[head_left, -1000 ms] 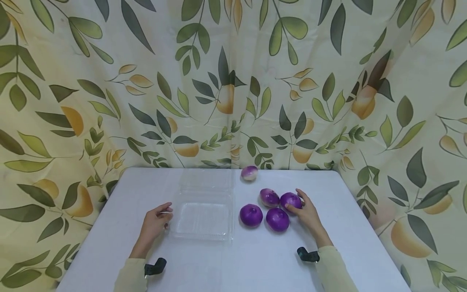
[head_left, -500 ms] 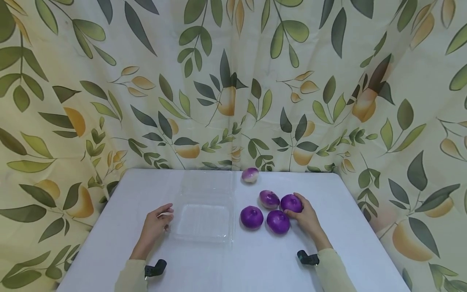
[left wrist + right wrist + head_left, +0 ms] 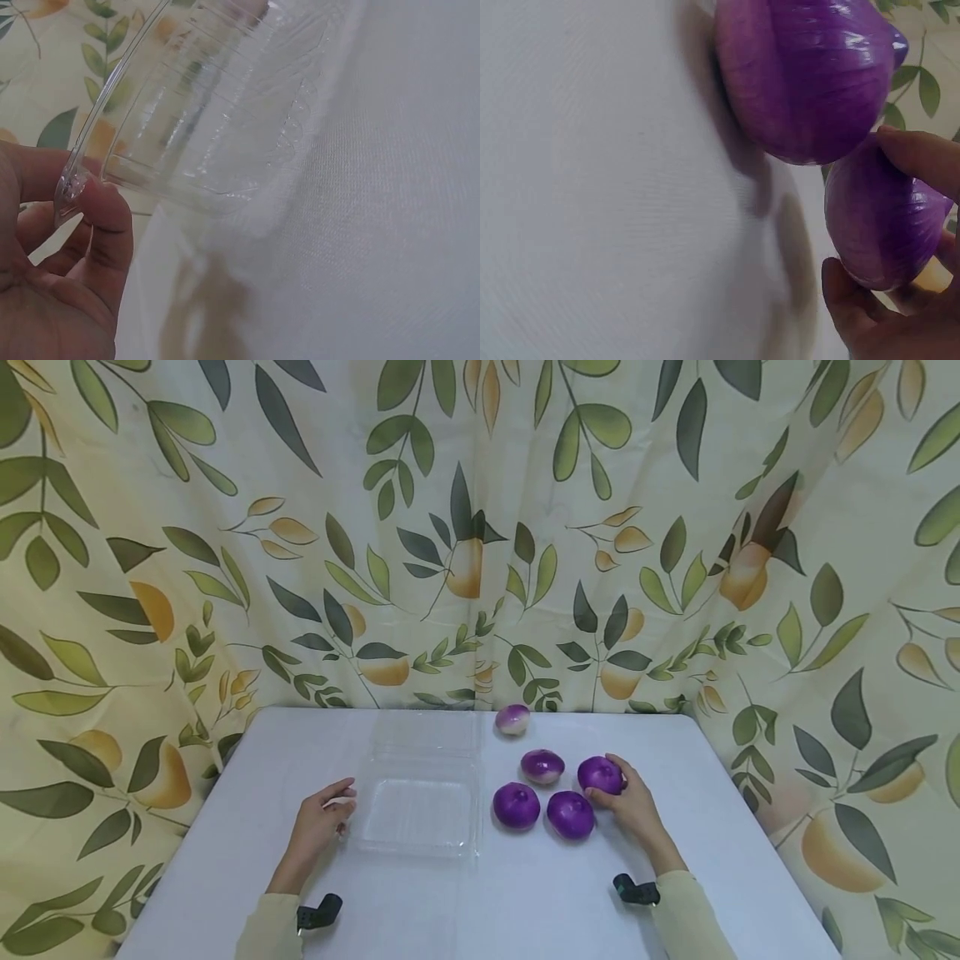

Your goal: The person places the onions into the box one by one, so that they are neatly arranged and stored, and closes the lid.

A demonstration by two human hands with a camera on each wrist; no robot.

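Note:
In the head view, my right hand [image 3: 636, 812] grips a purple onion [image 3: 599, 775] on the right of the group. The right wrist view shows the thumb and fingers around that onion [image 3: 877, 217], close beside a bigger-looking onion [image 3: 802, 75]. My left hand [image 3: 318, 823] pinches the left rim of a clear plastic clamshell box [image 3: 416, 852]. Up close, in the left wrist view, thumb and fingers [image 3: 105, 210] hold the rim corner of the box [image 3: 187, 135]. Its lid [image 3: 423, 732] lies folded back toward the curtain.
Beside the box sit more purple onions: one front left [image 3: 516, 806], one front right [image 3: 571, 815] and one behind [image 3: 542, 767]. A paler purple-and-white onion [image 3: 513, 719] lies near the back edge. Behind the white table [image 3: 525, 902] hangs a leaf-patterned curtain [image 3: 480, 527].
The onion behind the front pair has shifted left, leaving a gap to the one in my right hand. My left hand stays at the box rim.

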